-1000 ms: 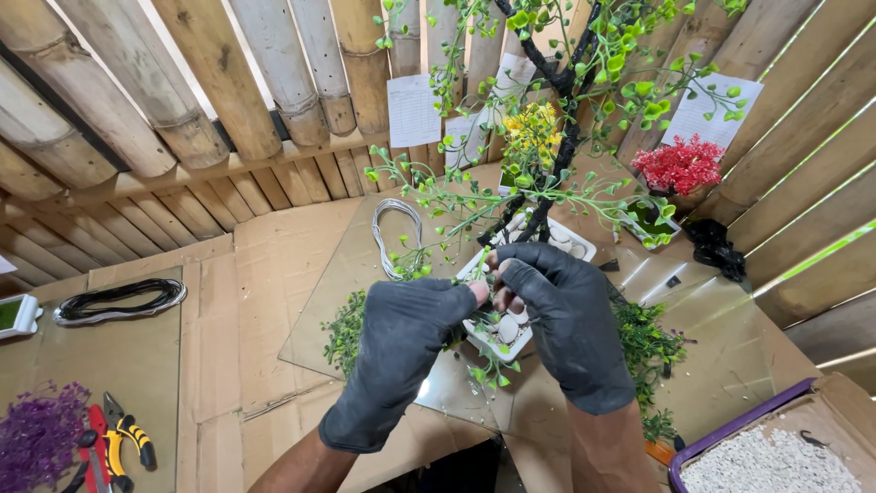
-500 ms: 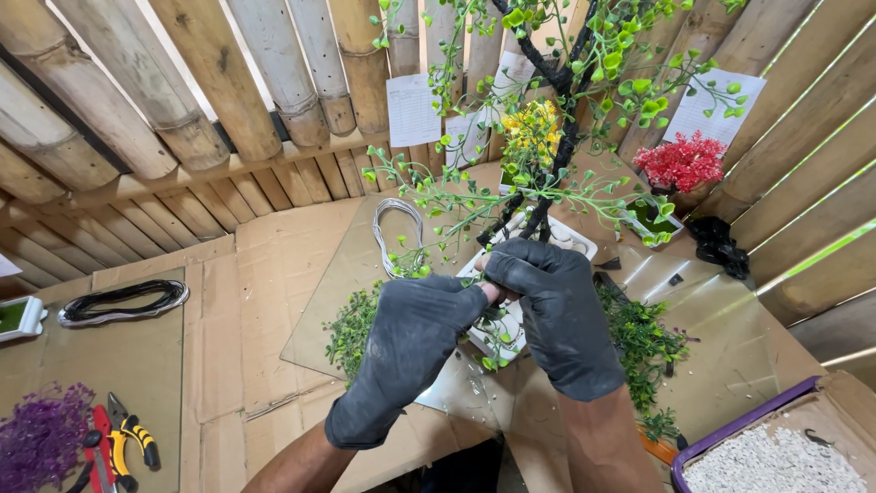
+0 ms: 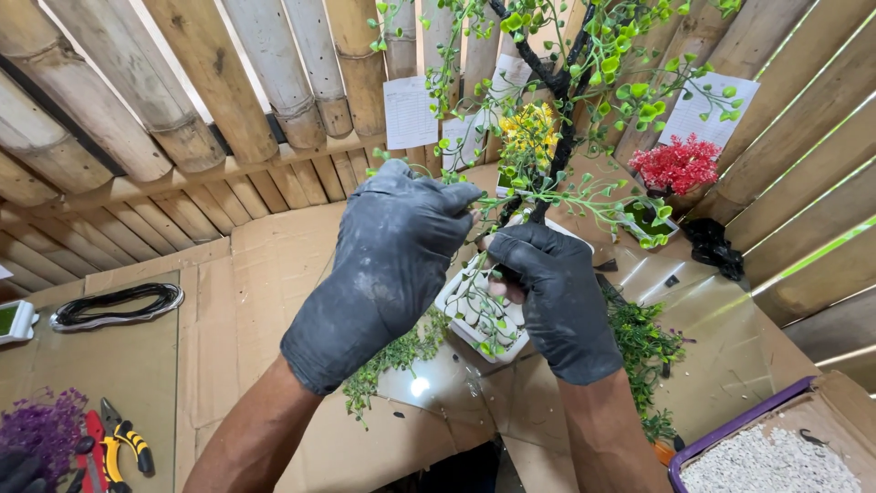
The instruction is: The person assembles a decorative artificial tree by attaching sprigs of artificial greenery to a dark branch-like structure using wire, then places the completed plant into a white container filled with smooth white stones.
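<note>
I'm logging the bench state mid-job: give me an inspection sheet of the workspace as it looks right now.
Surface: cardboard-covered bench with a glossy sheet under the work.
Job's things: artificial tree with dark trunk and green leaves, standing in a white pot.
Clutter: loose green sprigs; purple sprigs; pliers with yellow and red handles; tray of white gravel; red flower pot; yellow flower plant.
Hands: left hand and right hand, both in dark gloves, at the trunk base; grip hidden.
Cables: coil of black wire.
Surroundings: bamboo wall with paper sheets pinned on.
</note>
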